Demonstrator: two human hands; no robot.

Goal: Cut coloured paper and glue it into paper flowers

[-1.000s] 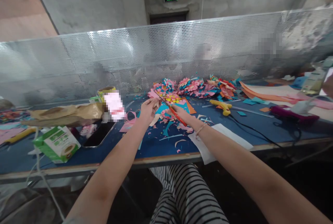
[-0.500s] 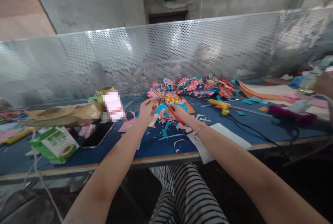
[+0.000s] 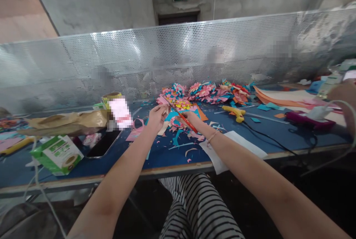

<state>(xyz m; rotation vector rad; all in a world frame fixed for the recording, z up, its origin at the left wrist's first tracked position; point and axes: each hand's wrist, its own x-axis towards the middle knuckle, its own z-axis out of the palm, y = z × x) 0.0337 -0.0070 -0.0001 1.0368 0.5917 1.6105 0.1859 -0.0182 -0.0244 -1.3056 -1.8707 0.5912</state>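
Note:
My left hand (image 3: 157,117) is closed in a pinch on a small piece of paper (image 3: 166,110) above the blue table (image 3: 161,153). My right hand (image 3: 190,118) grips red-handled scissors (image 3: 187,121), whose blades reach up-left to the paper at my left fingertips. Coloured paper scraps (image 3: 180,137) lie on the table under both hands. A row of paper flowers (image 3: 204,92) sits just beyond them.
A yellow glue gun (image 3: 235,112) with a black cord lies to the right, a white sheet (image 3: 236,146) under my right forearm. A phone (image 3: 102,144), green carton (image 3: 57,153) and brown paper bag (image 3: 66,120) are to the left. Another person's arm (image 3: 343,96) shows at far right. A perforated metal screen (image 3: 178,57) backs the table.
Both hands keep their hold and stay almost in place. The view has shifted slightly, and the other person's arm at far right has come further into view.

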